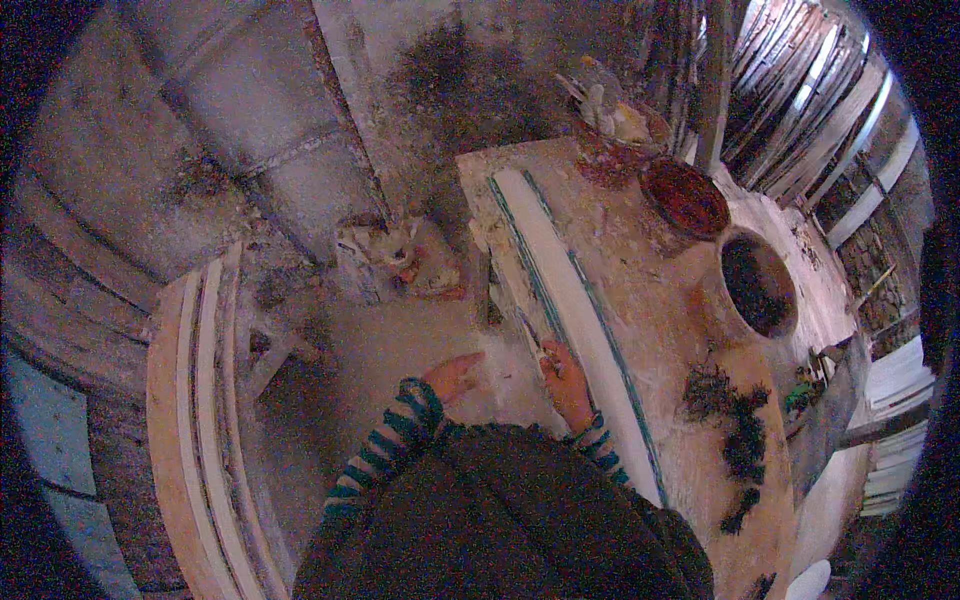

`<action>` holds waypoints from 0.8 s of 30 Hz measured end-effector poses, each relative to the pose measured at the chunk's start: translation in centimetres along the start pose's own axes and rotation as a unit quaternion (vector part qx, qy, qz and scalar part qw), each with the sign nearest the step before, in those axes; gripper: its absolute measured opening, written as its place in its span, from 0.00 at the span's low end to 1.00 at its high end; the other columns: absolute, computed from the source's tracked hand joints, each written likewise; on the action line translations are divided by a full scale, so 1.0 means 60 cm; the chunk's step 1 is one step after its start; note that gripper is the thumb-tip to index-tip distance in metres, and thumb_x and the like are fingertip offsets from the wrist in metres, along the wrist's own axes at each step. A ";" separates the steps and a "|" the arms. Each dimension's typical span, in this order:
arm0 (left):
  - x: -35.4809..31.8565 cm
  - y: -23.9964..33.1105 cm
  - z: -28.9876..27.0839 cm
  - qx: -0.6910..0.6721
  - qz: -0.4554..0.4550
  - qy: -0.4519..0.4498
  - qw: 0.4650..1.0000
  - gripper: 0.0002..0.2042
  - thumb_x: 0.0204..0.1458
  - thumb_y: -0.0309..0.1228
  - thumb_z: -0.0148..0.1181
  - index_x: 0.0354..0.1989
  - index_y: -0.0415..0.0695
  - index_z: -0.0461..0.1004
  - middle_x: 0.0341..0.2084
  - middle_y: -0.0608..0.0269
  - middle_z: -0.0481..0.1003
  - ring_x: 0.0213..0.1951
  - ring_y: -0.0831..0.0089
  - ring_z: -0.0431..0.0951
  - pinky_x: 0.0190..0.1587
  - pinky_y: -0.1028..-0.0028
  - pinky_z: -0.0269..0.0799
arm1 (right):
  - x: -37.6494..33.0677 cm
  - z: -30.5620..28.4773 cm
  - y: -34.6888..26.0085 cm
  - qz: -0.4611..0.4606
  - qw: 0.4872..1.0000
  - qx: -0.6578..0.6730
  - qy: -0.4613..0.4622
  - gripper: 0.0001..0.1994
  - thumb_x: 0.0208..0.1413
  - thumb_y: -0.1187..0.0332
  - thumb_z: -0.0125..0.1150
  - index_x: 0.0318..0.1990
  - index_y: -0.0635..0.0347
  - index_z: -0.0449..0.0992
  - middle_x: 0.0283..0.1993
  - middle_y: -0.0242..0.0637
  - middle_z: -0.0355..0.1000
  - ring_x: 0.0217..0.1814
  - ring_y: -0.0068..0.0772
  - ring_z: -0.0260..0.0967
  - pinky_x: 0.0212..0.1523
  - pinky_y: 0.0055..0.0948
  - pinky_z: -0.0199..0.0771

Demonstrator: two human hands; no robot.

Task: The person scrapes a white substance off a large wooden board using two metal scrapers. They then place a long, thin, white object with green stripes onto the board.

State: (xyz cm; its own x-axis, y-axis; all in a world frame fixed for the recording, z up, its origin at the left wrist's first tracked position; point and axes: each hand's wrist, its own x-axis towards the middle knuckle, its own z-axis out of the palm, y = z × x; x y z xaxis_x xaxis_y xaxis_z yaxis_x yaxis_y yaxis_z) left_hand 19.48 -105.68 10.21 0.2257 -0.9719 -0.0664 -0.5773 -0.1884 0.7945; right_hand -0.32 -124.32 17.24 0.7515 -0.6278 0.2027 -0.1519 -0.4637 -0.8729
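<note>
A long white strip with dark green edges (575, 290) lies lengthwise on the wooden table (660, 310). Over its left edge is my right hand (566, 382), fingers closed round a thin slender tool (530, 328) that points away from me. The grain of the picture hides the tool's exact kind. My left hand (455, 379) hangs in the air left of the table, fingers stretched toward the right hand and apparently holding nothing. Striped green and pale cuffs cover both wrists.
Behind the strip stand a reddish bucket (605, 160) filled with odds and ends, a round reddish container (686, 198) and a wide pot (716, 300). Dark fibrous clumps (745, 430) lie at right. Long pale boards (200, 350) rest on a stand at far left.
</note>
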 end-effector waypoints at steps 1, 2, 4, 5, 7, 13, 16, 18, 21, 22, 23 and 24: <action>0.019 -0.020 -0.010 -0.005 -0.010 0.023 1.000 0.30 0.53 0.33 0.57 0.65 0.43 0.55 0.58 0.47 0.63 0.58 0.54 0.64 0.60 0.63 0.61 | -0.006 0.010 0.006 0.025 1.000 0.001 -0.013 0.15 0.61 0.69 0.51 0.55 0.54 0.66 0.39 0.40 0.70 0.32 0.30 0.67 0.33 0.31 0.70; 0.036 -0.048 -0.018 -0.002 -0.020 0.053 0.998 0.28 0.54 0.33 0.56 0.64 0.43 0.57 0.57 0.49 0.65 0.56 0.55 0.67 0.59 0.63 0.63 | -0.003 0.018 0.007 0.054 0.998 0.009 -0.026 0.15 0.61 0.69 0.51 0.55 0.54 0.65 0.38 0.39 0.70 0.31 0.30 0.66 0.33 0.31 0.70; 0.088 -0.103 -0.036 0.007 -0.029 0.130 0.991 0.25 0.54 0.33 0.55 0.62 0.43 0.61 0.53 0.52 0.70 0.52 0.57 0.71 0.56 0.64 0.67 | 0.008 0.023 -0.008 0.111 0.992 0.023 -0.052 0.15 0.61 0.69 0.51 0.55 0.55 0.65 0.38 0.39 0.70 0.31 0.29 0.66 0.33 0.32 0.70; 0.122 -0.127 -0.049 0.006 -0.032 0.157 0.987 0.24 0.55 0.33 0.55 0.61 0.43 0.63 0.51 0.54 0.72 0.50 0.57 0.74 0.55 0.64 0.69 | 0.012 0.024 -0.024 0.144 0.987 0.030 -0.064 0.15 0.61 0.69 0.50 0.56 0.55 0.65 0.38 0.40 0.70 0.31 0.29 0.66 0.33 0.32 0.70; 0.216 -0.133 -0.133 -0.007 -0.008 0.149 0.989 0.25 0.53 0.35 0.56 0.60 0.44 0.63 0.51 0.53 0.71 0.49 0.55 0.73 0.55 0.63 0.68 | 0.073 0.026 -0.107 0.171 0.982 0.078 -0.035 0.15 0.62 0.67 0.50 0.55 0.56 0.66 0.39 0.42 0.71 0.33 0.34 0.68 0.36 0.35 0.71; 0.357 -0.105 -0.194 0.116 0.026 0.312 0.943 0.30 0.48 0.43 0.60 0.60 0.46 0.64 0.57 0.51 0.65 0.56 0.47 0.64 0.58 0.53 0.60 | 0.144 0.077 -0.124 0.181 0.975 -0.122 0.032 0.16 0.63 0.62 0.48 0.52 0.61 0.69 0.44 0.49 0.72 0.47 0.50 0.70 0.49 0.40 0.69; 0.392 -0.097 -0.250 0.178 0.038 0.190 0.965 0.33 0.46 0.47 0.60 0.61 0.47 0.63 0.56 0.50 0.64 0.57 0.48 0.63 0.58 0.49 0.57 | 0.180 0.136 -0.120 0.198 0.952 -0.198 0.121 0.16 0.62 0.63 0.49 0.52 0.63 0.69 0.47 0.49 0.72 0.50 0.50 0.70 0.51 0.40 0.68; 0.389 -0.093 -0.279 0.199 0.067 0.151 0.966 0.34 0.46 0.49 0.60 0.61 0.48 0.62 0.55 0.50 0.65 0.56 0.50 0.63 0.58 0.47 0.55 | 0.196 0.159 -0.156 0.234 0.944 -0.173 0.158 0.15 0.62 0.64 0.50 0.52 0.63 0.70 0.49 0.49 0.72 0.50 0.49 0.70 0.51 0.39 0.69; 0.396 -0.116 -0.304 0.166 0.118 0.158 0.966 0.34 0.46 0.50 0.60 0.61 0.50 0.62 0.54 0.52 0.66 0.54 0.50 0.64 0.58 0.46 0.53 | 0.227 0.199 -0.211 0.299 0.930 -0.089 0.193 0.14 0.61 0.66 0.52 0.51 0.62 0.71 0.50 0.47 0.72 0.50 0.45 0.71 0.50 0.37 0.69; 0.383 -0.093 -0.320 0.135 0.116 0.147 0.973 0.33 0.46 0.50 0.60 0.61 0.51 0.62 0.53 0.53 0.66 0.54 0.50 0.64 0.58 0.46 0.53 | 0.214 0.200 -0.214 0.310 0.924 -0.111 0.196 0.14 0.61 0.67 0.52 0.51 0.62 0.71 0.49 0.46 0.73 0.50 0.44 0.71 0.50 0.37 0.69; 0.381 -0.080 -0.340 0.109 0.116 0.144 0.977 0.33 0.46 0.50 0.60 0.60 0.51 0.63 0.52 0.54 0.66 0.54 0.50 0.64 0.58 0.47 0.53 | 0.209 0.199 -0.210 0.310 0.920 -0.131 0.198 0.13 0.60 0.68 0.53 0.51 0.62 0.71 0.49 0.45 0.73 0.49 0.42 0.71 0.50 0.36 0.69; 0.386 -0.085 -0.335 0.083 0.135 0.169 0.973 0.32 0.45 0.50 0.61 0.59 0.50 0.64 0.51 0.54 0.68 0.53 0.51 0.65 0.57 0.48 0.55 | 0.202 0.197 -0.205 0.310 0.917 -0.151 0.200 0.13 0.60 0.68 0.53 0.50 0.62 0.71 0.48 0.44 0.73 0.49 0.40 0.71 0.49 0.36 0.69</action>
State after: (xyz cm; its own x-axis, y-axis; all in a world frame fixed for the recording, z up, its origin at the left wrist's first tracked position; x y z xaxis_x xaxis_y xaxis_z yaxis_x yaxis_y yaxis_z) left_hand 43.40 -124.38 16.75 0.2775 -0.8927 0.3551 -0.7641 0.0189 0.6448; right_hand 18.22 -118.84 25.19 0.1746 -0.9804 -0.0917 -0.6869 -0.0546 -0.7247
